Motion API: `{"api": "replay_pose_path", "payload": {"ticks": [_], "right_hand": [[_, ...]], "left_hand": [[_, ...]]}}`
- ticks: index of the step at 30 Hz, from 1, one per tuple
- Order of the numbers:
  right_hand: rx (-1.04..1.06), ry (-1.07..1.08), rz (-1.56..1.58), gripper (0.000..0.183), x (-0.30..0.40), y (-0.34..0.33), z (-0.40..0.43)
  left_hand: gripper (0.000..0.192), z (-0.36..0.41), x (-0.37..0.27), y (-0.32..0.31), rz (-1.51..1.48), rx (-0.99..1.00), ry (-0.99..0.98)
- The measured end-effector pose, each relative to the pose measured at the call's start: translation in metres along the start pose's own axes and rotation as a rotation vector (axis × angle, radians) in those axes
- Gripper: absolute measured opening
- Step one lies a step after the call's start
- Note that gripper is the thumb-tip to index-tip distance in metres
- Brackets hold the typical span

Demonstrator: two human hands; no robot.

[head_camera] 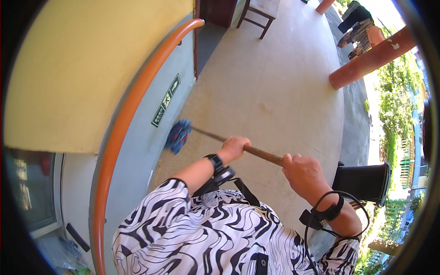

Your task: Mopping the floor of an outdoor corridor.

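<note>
Both my hands are closed around the wooden handle [263, 153] of a mop. My left hand [234, 147] grips it lower down, nearer the mop head. Around the upper end of the handle is my right hand [304, 171]. The handle slants down to the left across the front of my body. At its far end the blue cloth mop head [178, 136], with some red strands, lies on the floor [264, 99] against the foot of the wall. My right palm hides the handle's top end.
An orange handrail [118, 137] curves along the wall at left, above an exit sign [166, 100]. A wooden bench [263, 10] stands ahead near a doorway. To the right are a reddish pillar [373, 60] and a black bin [361, 182]. A cable [309, 228] loops by my right forearm.
</note>
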State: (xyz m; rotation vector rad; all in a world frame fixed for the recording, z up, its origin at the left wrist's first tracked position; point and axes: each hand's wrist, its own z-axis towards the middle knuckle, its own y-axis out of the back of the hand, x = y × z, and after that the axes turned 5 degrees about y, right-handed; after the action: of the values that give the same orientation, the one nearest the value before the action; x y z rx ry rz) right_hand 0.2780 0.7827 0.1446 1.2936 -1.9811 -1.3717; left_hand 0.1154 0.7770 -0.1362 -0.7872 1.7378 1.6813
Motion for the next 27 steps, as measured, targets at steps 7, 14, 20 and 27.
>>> {"api": "replay_pose_path", "payload": {"ticks": [7, 14, 20, 27], "right_hand": [[0.126, -0.19, 0.037, 0.008, -0.025, -0.022, 0.044], [0.272, -0.011, 0.219, 0.027, -0.095, 0.011, 0.023], [0.327, 0.282, 0.193, 0.025, -0.162, -0.011, 0.055], [0.225, 0.771, 0.104, 0.013, -0.135, -0.137, 0.125]], "left_hand": [[0.022, 0.106, 0.005, -0.023, 0.107, 0.005, -0.012], [0.022, 0.09, -0.036, -0.019, 0.027, 0.011, 0.015], [0.02, 0.037, -0.043, -0.045, -0.023, 0.046, 0.284], [0.023, -0.05, -0.017, -0.123, -0.118, -0.021, 0.909]]}}
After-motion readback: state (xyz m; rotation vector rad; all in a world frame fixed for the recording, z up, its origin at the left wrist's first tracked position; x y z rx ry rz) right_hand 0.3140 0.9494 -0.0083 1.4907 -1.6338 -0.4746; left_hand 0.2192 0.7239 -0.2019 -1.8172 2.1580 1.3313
